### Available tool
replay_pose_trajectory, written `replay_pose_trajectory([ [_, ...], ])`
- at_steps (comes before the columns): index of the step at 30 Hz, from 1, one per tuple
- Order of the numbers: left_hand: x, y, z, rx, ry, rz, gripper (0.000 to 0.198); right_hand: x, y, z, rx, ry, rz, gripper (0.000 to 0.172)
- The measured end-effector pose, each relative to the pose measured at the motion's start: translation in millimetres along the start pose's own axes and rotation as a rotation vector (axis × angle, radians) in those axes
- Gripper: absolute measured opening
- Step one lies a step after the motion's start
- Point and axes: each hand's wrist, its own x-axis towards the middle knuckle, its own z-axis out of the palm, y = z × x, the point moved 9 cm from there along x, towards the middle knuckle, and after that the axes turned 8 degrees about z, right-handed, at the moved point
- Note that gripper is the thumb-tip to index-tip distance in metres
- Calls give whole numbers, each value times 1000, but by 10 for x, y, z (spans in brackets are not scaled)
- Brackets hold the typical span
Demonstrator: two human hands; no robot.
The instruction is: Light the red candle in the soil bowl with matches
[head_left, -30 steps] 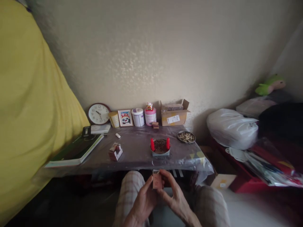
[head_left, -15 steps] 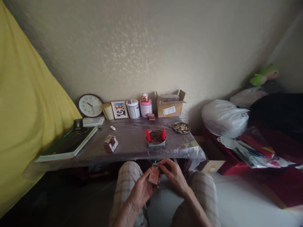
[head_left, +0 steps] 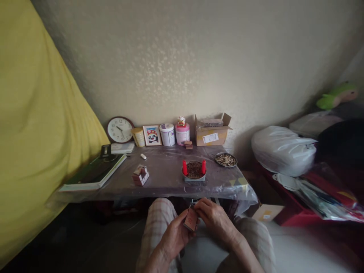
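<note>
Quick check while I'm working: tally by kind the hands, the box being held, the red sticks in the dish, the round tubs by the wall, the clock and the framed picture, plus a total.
Hands: 2 (left hand, right hand)
Held box: 1
Red sticks: 2
Round tubs: 3 (yellow tub, white tub, pink tub)
Clock: 1
Framed picture: 1
Total: 10

Small reddish box (head_left: 190,220), red print on face, tilted, in hands (head_left: 175,233).
</note>
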Motion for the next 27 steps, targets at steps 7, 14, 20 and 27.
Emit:
replay_pose_trajectory([
  [7, 6, -13, -21, 18, -4, 7, 21, 13, 5, 47, -36, -32, -13, 22],
  [14, -5, -35, -22, 45, -11, 9, 25, 34, 15, 82, -112, -72, -4, 18],
  [20, 25, -49, -54, 61, -32, 26, 23, 54, 54, 170, -220, -108, -40, 17],
  [27, 29, -36, -32, 82, -66, 50, 23, 43, 79, 157, -165, -83, -51, 16],
])
